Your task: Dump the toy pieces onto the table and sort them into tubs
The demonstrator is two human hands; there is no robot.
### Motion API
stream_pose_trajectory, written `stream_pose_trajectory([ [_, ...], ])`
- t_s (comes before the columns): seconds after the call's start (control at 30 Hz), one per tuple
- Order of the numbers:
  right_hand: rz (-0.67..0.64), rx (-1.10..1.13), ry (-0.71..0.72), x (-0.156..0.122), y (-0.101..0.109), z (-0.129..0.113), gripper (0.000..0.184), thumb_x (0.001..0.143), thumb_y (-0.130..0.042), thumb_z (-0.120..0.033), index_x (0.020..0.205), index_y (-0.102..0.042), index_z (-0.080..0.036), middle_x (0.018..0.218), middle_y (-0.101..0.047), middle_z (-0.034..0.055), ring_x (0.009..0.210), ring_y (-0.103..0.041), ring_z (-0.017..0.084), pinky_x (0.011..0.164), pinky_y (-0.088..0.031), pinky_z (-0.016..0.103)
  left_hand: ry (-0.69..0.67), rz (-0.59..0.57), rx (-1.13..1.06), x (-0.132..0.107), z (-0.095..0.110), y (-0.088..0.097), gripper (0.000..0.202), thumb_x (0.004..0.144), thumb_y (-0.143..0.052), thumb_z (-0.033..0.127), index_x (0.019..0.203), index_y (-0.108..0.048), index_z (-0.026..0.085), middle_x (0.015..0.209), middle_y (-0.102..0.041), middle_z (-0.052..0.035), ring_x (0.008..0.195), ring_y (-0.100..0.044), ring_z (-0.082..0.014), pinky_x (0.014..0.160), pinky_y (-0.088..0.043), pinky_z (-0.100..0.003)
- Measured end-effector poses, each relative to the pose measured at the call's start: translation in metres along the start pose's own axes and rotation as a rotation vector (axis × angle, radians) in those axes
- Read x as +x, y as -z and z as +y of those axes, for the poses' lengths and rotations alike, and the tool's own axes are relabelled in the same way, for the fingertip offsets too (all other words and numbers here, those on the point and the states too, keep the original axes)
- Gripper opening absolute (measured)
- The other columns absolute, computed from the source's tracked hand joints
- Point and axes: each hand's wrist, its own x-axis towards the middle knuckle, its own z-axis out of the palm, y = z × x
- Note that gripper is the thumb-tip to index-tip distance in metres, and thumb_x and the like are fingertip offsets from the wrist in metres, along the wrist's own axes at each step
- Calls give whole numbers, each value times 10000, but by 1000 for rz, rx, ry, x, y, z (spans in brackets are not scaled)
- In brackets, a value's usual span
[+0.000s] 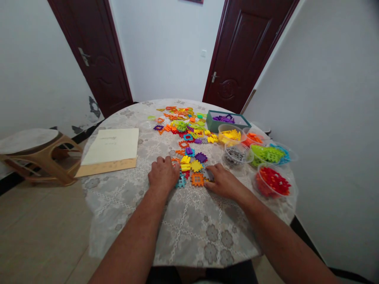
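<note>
My left hand [164,173] rests at the left side of a cluster of plastic building pieces, its fingers curled down. What lies under those fingertips is hidden. A blue square frame piece [181,181] shows beside it. On the cluster's right side, my right hand [223,180] has thumb and fingers closed around a grey building piece [208,174]. Between the hands lie an orange square frame piece [197,180], a yellow toothed piece [196,166], a purple toothed piece [201,157] and yellow blocks [185,163].
Mixed pieces [180,123] spread toward the table's far side. At right stand a green box [213,125] of purple pieces and clear tubs of yellow [231,136], grey [236,154], green [268,154] and red pieces [272,182]. Paper [112,146] lies at left.
</note>
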Motion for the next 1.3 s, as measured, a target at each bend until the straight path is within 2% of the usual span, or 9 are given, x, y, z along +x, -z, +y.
stream_pose_trajectory([
  [0.17, 49, 35, 23, 19, -4, 5, 534, 930, -670, -397, 1413, -569, -195, 1321, -607, 158, 1171, -623, 277, 1001, -466, 358, -99, 20, -74, -1, 6, -2, 392, 986, -519, 445, 1208, -667, 159, 1182, -648, -171, 1114, -638, -329, 902, -537, -419],
  [0.3, 137, 68, 85, 30, -10, 12, 474, 932, -662, -344, 1373, -594, -183, 1307, -636, 157, 1198, -613, 276, 1033, -466, 381, -153, 44, -285, 2, 7, -6, 347, 1019, -494, 402, 1177, -678, 155, 1154, -680, -150, 1161, -642, -273, 1016, -498, -373],
  [0.47, 344, 226, 103, 31, -27, 23, 425, 926, -662, -339, 1322, -638, -188, 1254, -672, 136, 1149, -635, 261, 1024, -501, 405, -195, 25, -393, 4, 6, -14, 351, 1014, -502, 451, 1158, -686, 188, 1151, -690, -135, 1130, -661, -276, 998, -505, -388],
  [0.6, 423, 293, 139, 27, -32, 28, 478, 895, -691, -329, 1352, -629, -202, 1270, -660, 131, 1159, -633, 266, 1037, -508, 425, -234, 31, -423, 4, 4, -18, 345, 966, -586, 447, 1184, -678, 196, 1174, -681, -133, 1128, -655, -283, 997, -513, -408],
  [0.77, 401, 317, 151, 25, -27, 33, 498, 881, -682, -306, 1362, -629, -186, 1222, -663, 129, 1028, -655, 243, 953, -544, 401, -275, 47, -487, 7, 1, -21, 263, 954, -591, 370, 1127, -689, 198, 1142, -683, -120, 1105, -650, -265, 1004, -515, -410],
  [0.93, 381, 338, 238, 20, -18, 32, 567, 878, -677, -296, 1425, -571, -187, 1245, -667, 129, 1106, -637, 256, 1016, -509, 420, -261, 35, -505, 8, 1, -18, 145, 936, -587, 313, 986, -682, 216, 1060, -666, -91, 1037, -650, -243, 954, -525, -388],
  [1.07, 352, 408, 252, 15, -9, 27, 521, 924, -622, -309, 1430, -561, -200, 1211, -662, 114, 1059, -642, 240, 926, -525, 378, -234, 13, -501, 9, 1, -15, 108, 936, -561, 269, 891, -649, 226, 983, -663, -75, 989, -648, -232, 914, -524, -375],
  [1.2, 332, 521, 244, 11, -5, 25, 348, 986, -551, -383, 1281, -627, -213, 1087, -677, 66, 929, -642, 209, 805, -512, 325, -241, -41, -498, 10, -1, -10, 134, 945, -544, 274, 943, -668, 225, 987, -695, -76, 963, -653, -234, 903, -518, -383],
  [1.3, 319, 591, 183, 12, -5, 25, 315, 1052, -429, -442, 1042, -659, -227, 858, -665, 13, 775, -617, 184, 719, -489, 296, -340, -109, -456, 9, -1, -7, 193, 928, -586, 296, 1066, -704, 234, 1032, -713, -77, 985, -657, -240, 928, -506, -390],
])
